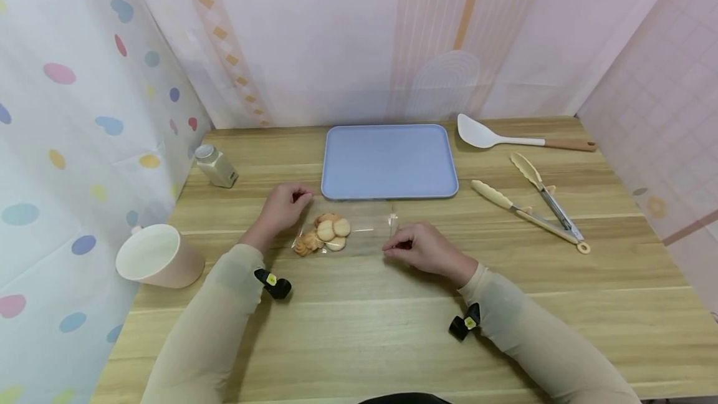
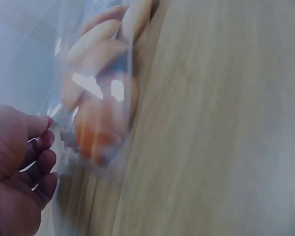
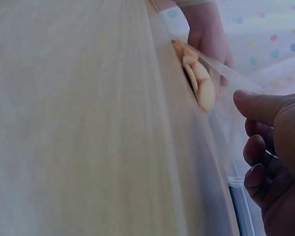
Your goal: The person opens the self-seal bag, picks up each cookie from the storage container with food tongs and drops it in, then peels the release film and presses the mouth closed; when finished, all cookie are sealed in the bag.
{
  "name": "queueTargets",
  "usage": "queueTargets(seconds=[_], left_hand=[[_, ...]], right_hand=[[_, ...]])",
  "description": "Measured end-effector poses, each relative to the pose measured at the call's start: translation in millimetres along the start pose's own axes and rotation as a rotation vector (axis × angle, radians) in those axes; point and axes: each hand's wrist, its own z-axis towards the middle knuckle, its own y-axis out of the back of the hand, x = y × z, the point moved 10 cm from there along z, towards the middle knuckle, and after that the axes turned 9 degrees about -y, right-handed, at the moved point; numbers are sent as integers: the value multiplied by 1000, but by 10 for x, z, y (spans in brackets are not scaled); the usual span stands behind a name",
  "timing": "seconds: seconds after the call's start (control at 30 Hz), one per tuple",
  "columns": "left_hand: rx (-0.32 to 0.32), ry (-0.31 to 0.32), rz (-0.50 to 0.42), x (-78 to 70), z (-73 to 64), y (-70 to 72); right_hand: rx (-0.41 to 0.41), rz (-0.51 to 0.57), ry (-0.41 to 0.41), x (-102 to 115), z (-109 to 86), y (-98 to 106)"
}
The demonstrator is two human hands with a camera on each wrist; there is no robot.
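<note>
A clear plastic bag [image 1: 364, 229] of cookies lies between the two hands, its cookies [image 1: 331, 231] gathered at the left end. At that end's far corner, my left hand [image 1: 283, 207] pinches the film; its thumb and curled fingers show beside the bag [image 2: 101, 98] in the left wrist view. My right hand [image 1: 423, 248] pinches the near edge of the right end, where the film is bare of cookies. In the right wrist view the film stretches from the right thumb toward the cookies [image 3: 199, 81].
Just beyond the bag lies a blue tray [image 1: 389, 161]. A white spatula [image 1: 488, 136] and spread tongs [image 1: 533, 204] lie at the right. To the left are a pale mug [image 1: 187, 264], tipped in view, and a small capped jar [image 1: 217, 167].
</note>
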Motion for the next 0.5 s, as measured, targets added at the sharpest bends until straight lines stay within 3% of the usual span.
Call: queueTargets(seconds=[0.13,0.3,0.5], left_hand=[[6,12,18,28,-111,54],[28,-38,47,-39,-267,101],[155,7,39,-56,-529,40]], right_hand=[[-14,-18,15,-22,-35,88],[-16,-35,47,-42,-72,180],[6,-43,82,-53,-107,225]])
